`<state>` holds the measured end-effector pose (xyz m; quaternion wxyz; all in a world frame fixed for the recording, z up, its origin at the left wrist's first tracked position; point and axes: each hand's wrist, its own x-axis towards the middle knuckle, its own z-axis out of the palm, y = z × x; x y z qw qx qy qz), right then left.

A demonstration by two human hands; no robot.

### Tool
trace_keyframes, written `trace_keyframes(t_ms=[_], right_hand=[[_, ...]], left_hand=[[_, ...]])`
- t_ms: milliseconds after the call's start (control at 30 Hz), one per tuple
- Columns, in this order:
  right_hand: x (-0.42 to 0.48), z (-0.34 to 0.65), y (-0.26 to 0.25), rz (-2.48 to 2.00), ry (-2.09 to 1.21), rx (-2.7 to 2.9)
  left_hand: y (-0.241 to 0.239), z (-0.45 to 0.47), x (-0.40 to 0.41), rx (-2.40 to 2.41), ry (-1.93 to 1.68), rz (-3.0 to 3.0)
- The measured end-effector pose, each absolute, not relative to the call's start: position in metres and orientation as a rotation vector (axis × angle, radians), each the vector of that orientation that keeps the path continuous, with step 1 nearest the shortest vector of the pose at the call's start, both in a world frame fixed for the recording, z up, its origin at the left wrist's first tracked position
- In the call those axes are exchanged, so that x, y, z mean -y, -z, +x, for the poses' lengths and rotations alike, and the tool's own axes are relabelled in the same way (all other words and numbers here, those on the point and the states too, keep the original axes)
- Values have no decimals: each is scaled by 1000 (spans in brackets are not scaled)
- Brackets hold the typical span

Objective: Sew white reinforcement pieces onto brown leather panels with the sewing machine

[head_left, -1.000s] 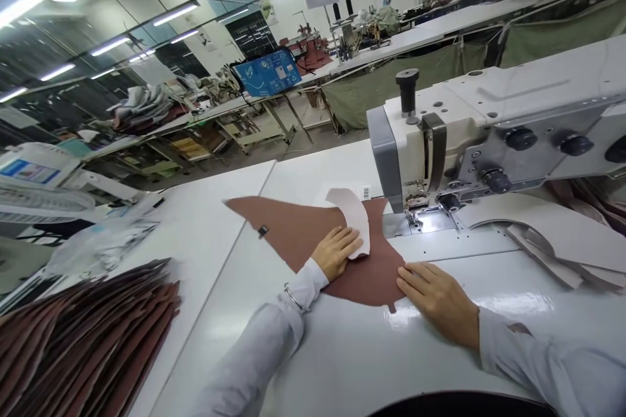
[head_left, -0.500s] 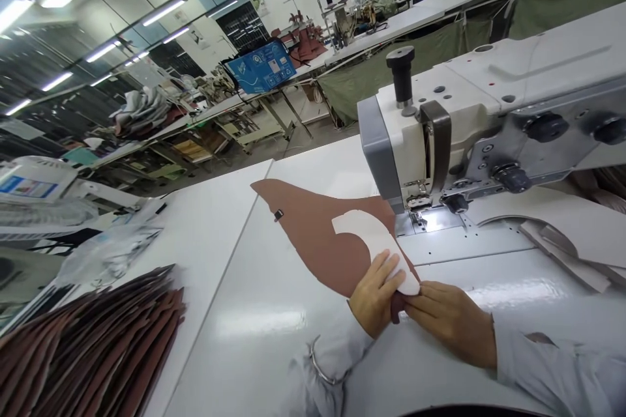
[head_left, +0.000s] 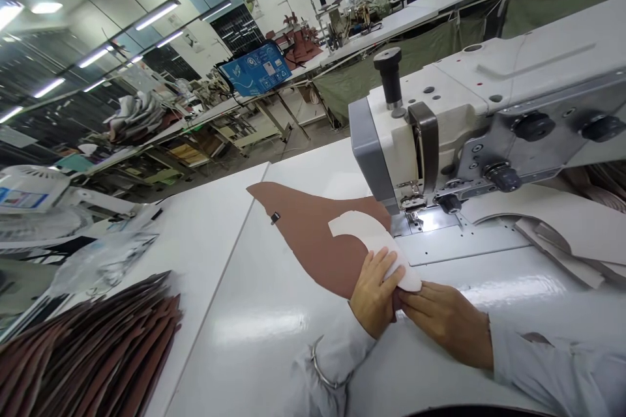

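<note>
A brown leather panel (head_left: 313, 244) lies on the white table, its narrow end pointing to the far left. On its right side rests a white curved piece (head_left: 364, 228), with its rounded tip toward me. My left hand (head_left: 375, 290) lays its fingers over the white piece and grips it together with the panel's near edge; its thumb is hidden. Fingers pressed together, my right hand (head_left: 447, 322) holds the panel's near corner at the white tip. The sewing machine's needle area (head_left: 413, 215) is lit, just beyond the panel's right edge.
The sewing machine (head_left: 440, 117) spans the right side. Left of me is a stack of brown leather pieces (head_left: 107, 345). White curved pieces (head_left: 552, 221) lie behind the needle area at right. A small dark clip (head_left: 275, 217) sits at the panel's left edge.
The view has shifted slightly. The fingers of my right hand have slid a little under the white tip, hiding more of the panel's near corner. Both hands keep their hold.
</note>
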<state>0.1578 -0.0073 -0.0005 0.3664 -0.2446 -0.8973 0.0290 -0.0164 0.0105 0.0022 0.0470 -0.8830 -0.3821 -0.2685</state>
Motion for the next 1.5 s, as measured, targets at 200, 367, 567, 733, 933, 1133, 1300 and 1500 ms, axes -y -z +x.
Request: trace_keyframes(t_ms=[200, 367, 567, 733, 933, 1133, 1300, 1500], right_hand=[[7, 157, -2, -645, -69, 2301], [6, 156, -6, -651, -79, 2296], [6, 155, -7, -659, -82, 2267], [8, 154, -6, -661, -69, 2258], [8, 155, -2, -669, -69, 2283], [6, 156, -3, -674, -67, 2297], [-11, 165, -6, -691, -32, 2309], [-24, 174, -6, -755, 1, 2325]], left_hand=[[-5, -15, -9, 1207, 746, -2662], [-4, -10, -5, 1300, 757, -2626], [-2, -5, 0, 1364, 733, -2580], [-1, -4, -1, 1379, 743, -2559], [-2, -11, -5, 1361, 785, -2676], [-1, -14, -9, 1388, 768, -2732], [0, -8, -33, 1397, 806, -2807], [-3, 2, -58, 1339, 861, -2883]])
